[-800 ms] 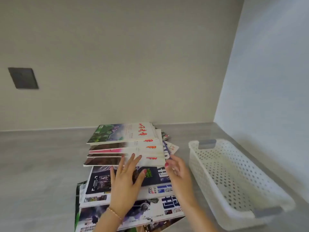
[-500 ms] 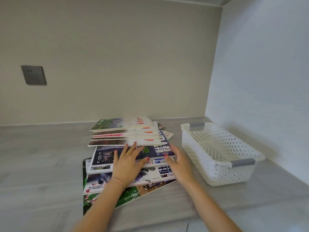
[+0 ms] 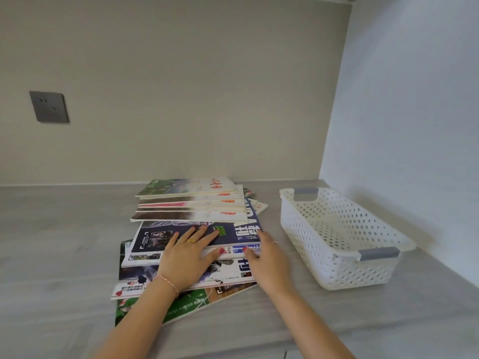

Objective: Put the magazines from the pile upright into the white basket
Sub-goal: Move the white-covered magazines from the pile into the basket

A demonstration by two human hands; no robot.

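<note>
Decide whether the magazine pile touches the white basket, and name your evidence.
Apart. The head view shows a plain strip of bare grey counter between the right edge of the magazine pile and the near wall of the white basket.

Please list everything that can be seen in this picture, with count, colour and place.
magazines: one spread pile, count unclear, mixed colours, lying flat at the middle of the counter
basket: 1, white with grey handles, right of the pile, nothing visible inside
socket: 1, grey, on the back wall, left
counter: 1, grey, under everything
left hand: flat on the pile, fingers spread
right hand: at the pile's right edge, toward the basket
</note>
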